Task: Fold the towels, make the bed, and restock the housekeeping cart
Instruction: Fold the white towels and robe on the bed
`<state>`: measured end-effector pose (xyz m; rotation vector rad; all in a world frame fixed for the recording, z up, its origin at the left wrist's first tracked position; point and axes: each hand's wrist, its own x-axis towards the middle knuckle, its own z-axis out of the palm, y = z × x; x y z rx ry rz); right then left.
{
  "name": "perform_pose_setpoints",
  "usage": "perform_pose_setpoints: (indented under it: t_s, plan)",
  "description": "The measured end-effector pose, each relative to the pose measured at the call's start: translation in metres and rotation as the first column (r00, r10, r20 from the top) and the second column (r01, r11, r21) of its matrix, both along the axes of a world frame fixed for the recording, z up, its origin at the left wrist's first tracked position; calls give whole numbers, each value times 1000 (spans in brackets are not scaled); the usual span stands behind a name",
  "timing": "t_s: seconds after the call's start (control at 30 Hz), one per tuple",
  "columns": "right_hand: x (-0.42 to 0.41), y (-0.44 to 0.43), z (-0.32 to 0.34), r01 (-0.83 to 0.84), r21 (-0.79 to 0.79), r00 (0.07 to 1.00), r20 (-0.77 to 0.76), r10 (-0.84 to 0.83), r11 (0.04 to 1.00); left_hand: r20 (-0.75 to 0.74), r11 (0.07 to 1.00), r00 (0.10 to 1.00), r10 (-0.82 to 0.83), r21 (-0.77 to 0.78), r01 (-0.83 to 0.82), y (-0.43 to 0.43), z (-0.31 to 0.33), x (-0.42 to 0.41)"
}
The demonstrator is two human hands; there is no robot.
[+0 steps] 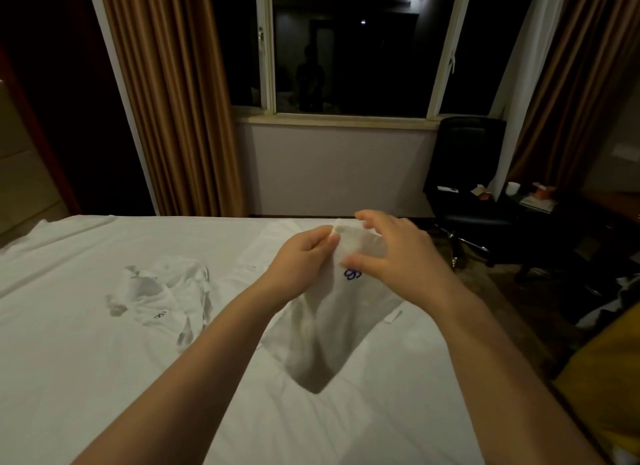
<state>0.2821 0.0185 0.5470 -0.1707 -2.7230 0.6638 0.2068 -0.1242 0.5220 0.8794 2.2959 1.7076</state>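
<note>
A white towel (332,312) with a small blue logo hangs in the air above the bed (86,378), its lower end drooping to a point just over the sheet. My left hand (301,256) pinches its top corner between thumb and fingers. My right hand (388,250) holds the top edge just to the right, thumb below near the logo and fingers curved over the hem. A second white towel (162,298) with the same logo lies crumpled on the sheet to the left. A flat white cloth (263,250) lies under my hands toward the far edge.
The bed's far edge faces a wall under a dark window (349,49) with brown curtains (173,101). A black office chair (467,173) stands at the right beyond the bed, beside a dark table (536,201) with a cup and small items. Dim carpet runs along the bed's right side.
</note>
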Motion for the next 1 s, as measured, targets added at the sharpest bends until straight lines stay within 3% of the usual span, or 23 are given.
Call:
perform_pose_setpoints:
  t_s: [0.07,0.13,0.23,0.4,0.5,0.73,1.0]
  plan:
    - [-5,-8,-2,-53,-137,995,78,64,989,-60,998,998,-37,-60,33,1,3,2]
    - [-12,-10,-8,-76,-244,997,1,79,967,-96,997,995,7,-70,-13,-1,4,2]
    - [-19,-6,-14,-51,-232,977,-214,0,971,-56,997,997,54,-50,-57,-11,-4,-1]
    - [-23,-2,-6,6,-199,887,-452,-97,980,50,978,997,-54,-201,63,-18,-34,-1]
    - [-23,4,-1,41,-215,855,-497,-146,976,44,974,998,-53,-220,61,-18,-41,-3]
    - [-18,24,-2,155,-285,770,-565,-297,946,-198,945,980,10,-319,-74,-19,-44,-15]
    - [-13,39,1,180,-276,716,-621,-318,944,-260,914,964,47,-379,-147,-14,-56,-24]
